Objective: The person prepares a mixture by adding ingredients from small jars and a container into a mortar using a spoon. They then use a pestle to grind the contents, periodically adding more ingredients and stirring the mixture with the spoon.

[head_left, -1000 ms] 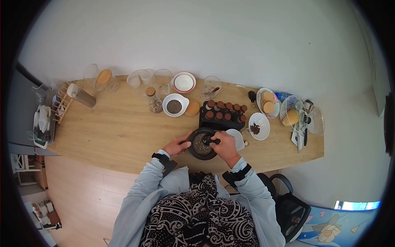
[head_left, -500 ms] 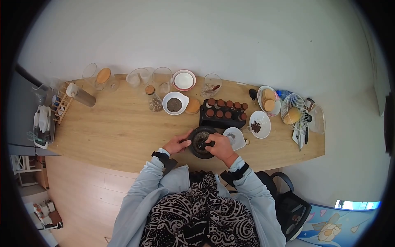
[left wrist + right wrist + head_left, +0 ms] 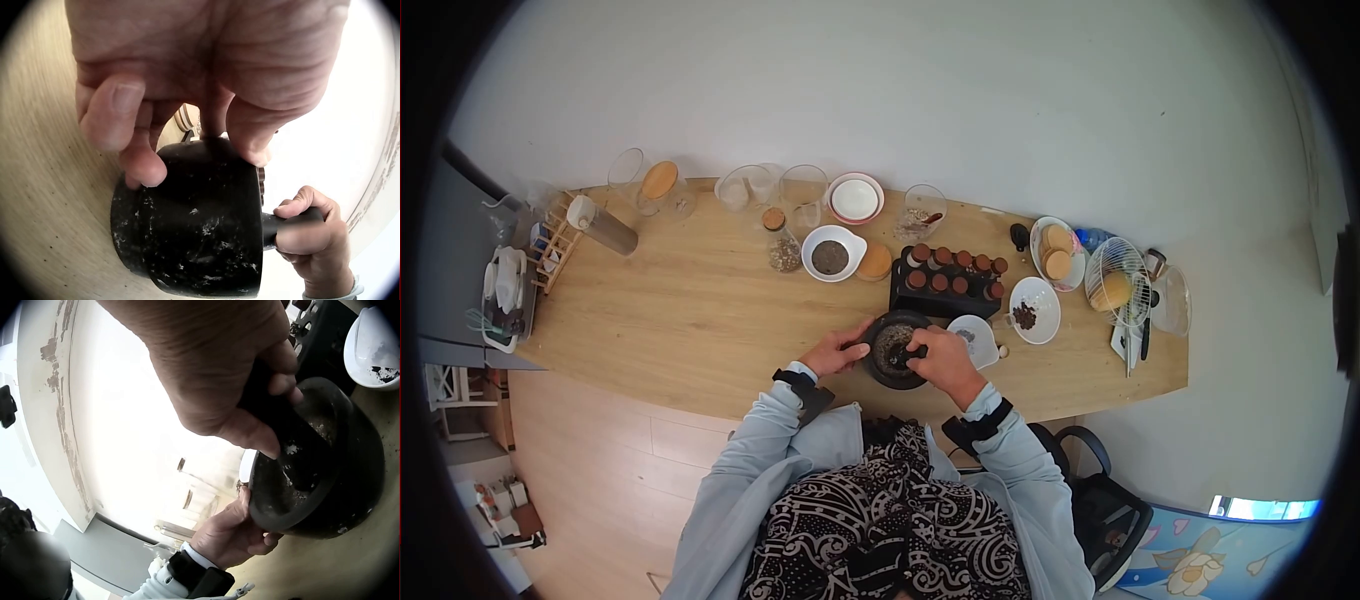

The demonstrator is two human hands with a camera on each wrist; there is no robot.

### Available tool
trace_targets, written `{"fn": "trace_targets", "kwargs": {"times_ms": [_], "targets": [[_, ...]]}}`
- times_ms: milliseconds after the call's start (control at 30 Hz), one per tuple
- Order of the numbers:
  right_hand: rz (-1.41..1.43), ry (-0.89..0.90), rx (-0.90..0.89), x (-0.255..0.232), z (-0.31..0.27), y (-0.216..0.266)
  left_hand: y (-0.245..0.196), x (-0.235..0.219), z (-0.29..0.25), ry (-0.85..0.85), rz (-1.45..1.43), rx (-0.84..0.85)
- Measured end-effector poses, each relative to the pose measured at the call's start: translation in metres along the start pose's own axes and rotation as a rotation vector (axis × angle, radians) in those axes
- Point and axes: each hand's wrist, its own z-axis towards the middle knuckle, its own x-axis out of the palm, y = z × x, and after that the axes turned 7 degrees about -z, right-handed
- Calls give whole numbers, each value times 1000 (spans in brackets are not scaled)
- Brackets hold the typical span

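Observation:
A black stone mortar (image 3: 203,219) stands on the wooden table, with coarse ground grey-brown bits (image 3: 889,347) inside it. My left hand (image 3: 838,351) holds the mortar by its left side, thumb near the rim and fingers curled against the outer wall. From the right, my right hand (image 3: 949,362) grips a black pestle (image 3: 301,450), whose lower end is down in the mortar, tilted against the inner wall. Just right of the mortar sits a white spouted bowl (image 3: 984,352), partly covered by the right hand in the head view.
Behind the mortar is a black rack (image 3: 920,300) of cork-topped jars. A white bowl (image 3: 1046,322) with dark pieces is to its right. Farther left stand a white bowl (image 3: 855,245) of dark powder, a wooden lid (image 3: 875,263) and a corked jar (image 3: 783,254). The table's front edge is close to my body.
The pestle has shifted about inside the mortar with my right hand, its lean changing. My left hand stays at the mortar's side. The whole head view has shifted slightly.

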Motion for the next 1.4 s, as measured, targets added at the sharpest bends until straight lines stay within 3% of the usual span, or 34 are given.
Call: {"fn": "trace_targets", "kwargs": {"times_ms": [300,400,467,600,667,700,767,900,967,1100,1167,1400], "targets": [[-126,23,-6,-3,-9,8,0,0,0,21,-19,-4],[-191,-142,8,11,-1,6,0,0,2,17,-5,22],[-66,-230,-27,15,1,8,1,2,1,8,-8,34],[-46,-102,-68,7,-5,-2,-2,1,0,22,-24,1],[-35,29,23,-3,-3,-10,0,0,0,13,0,10],[-35,27,23,-2,-1,-10,1,0,0,13,2,11],[-75,-156,25,5,3,-4,-1,0,0,18,-12,-3],[-67,-116,-14,14,0,2,1,0,-2,10,-33,3],[-78,42,-36,1,1,-5,-1,0,-1,24,-23,18],[-168,-54,11,8,7,-1,-4,2,0,15,-29,2],[-167,-152,-51,16,7,6,-1,3,-1,12,-37,28],[-126,-124,-9,9,1,4,-1,2,0,3,-43,-38]]}}
